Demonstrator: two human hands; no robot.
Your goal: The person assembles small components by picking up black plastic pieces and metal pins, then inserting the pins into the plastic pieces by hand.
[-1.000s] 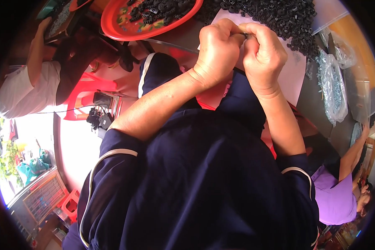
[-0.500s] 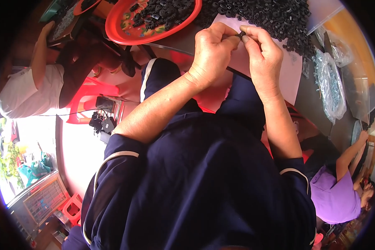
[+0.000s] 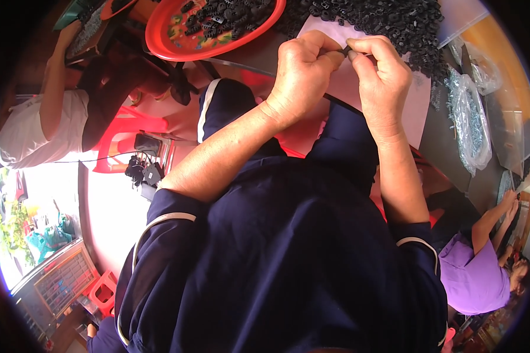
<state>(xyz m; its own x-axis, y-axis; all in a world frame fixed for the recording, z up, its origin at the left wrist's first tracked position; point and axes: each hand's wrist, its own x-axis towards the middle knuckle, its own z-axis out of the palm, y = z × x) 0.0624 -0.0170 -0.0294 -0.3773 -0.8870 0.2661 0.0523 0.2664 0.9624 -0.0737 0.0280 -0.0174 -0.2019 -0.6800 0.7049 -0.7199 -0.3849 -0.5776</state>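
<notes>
My left hand point(image 3: 303, 75) and my right hand point(image 3: 384, 85) meet fingertip to fingertip above a pale pink sheet point(image 3: 415, 109) on the table. Both are closed in a pinch on a small black part point(image 3: 346, 52), mostly covered by the fingers. Beyond them lies a big heap of small black plastic parts point(image 3: 388, 23). To the left, a red tray point(image 3: 165, 50) with a floral bottom holds more of these black parts.
Clear plastic bags point(image 3: 474, 129) of thin silvery pieces lie on the dark table at right. A person in purple point(image 3: 474, 273) works at far right, another in white point(image 3: 47, 126) at left. A red plastic chair point(image 3: 109, 141) stands left of my legs.
My right hand has shifted slightly to the right and down, its fingertips a little farther from the left ones. The left hand stays nearly in place.
</notes>
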